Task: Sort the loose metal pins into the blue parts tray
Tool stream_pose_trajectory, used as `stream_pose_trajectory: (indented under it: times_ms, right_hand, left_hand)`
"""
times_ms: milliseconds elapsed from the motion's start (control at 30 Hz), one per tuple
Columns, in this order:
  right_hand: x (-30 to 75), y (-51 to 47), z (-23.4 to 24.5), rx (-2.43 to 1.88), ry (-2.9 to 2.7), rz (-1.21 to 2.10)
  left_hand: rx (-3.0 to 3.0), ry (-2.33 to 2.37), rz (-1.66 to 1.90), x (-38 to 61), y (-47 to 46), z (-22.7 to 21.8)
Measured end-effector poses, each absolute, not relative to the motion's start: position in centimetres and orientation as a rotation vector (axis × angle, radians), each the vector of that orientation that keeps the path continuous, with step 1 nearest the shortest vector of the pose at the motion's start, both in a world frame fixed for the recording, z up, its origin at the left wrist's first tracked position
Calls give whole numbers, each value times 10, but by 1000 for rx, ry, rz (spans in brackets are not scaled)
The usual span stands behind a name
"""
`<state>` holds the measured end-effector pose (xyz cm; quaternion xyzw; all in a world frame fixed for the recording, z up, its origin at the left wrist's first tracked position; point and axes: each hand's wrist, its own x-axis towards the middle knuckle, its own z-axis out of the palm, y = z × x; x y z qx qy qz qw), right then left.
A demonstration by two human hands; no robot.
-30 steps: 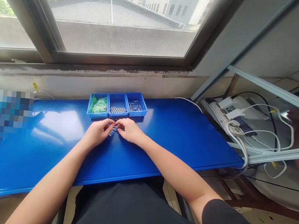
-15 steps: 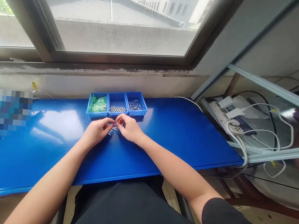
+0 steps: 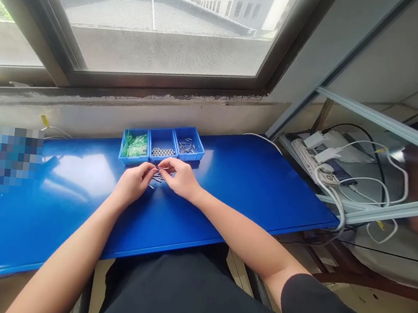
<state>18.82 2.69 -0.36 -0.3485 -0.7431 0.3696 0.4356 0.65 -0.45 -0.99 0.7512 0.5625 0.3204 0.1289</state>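
My left hand (image 3: 134, 182) and my right hand (image 3: 181, 177) meet over the blue table, in front of a row of three joined bins. Both are closed in a pinch, fingertips almost touching. Between them is a thin, screw-like metal pin (image 3: 163, 168), with a dark part at the left fingertips; its exact form is too small to make out. Loose metal pins (image 3: 157, 177) lie in a small pile under the fingers, partly hidden by them. The left bin (image 3: 134, 160) holds green plastic packets, the middle bin (image 3: 163, 134) small round metal pieces, the right bin (image 3: 191, 157) slim metal pins.
The blue table (image 3: 244, 180) runs along the wall below a window. To the right, a metal frame (image 3: 384, 120) stands beside a power strip (image 3: 315, 160) with plugs and white cables. A blurred-out patch covers the table's left end.
My fingers have shifted slightly, and the thin pin between them now shows more plainly, lying nearly level. The view has moved a little; the bins and pile stay put.
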Motion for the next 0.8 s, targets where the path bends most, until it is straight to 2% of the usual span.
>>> stream_pose_trajectory:
  times_ms: [800]
  right_hand:
    - [189, 31, -9, -1004, -1787, 939]
  left_hand:
    - [2126, 1688, 979, 5, -4, -9]
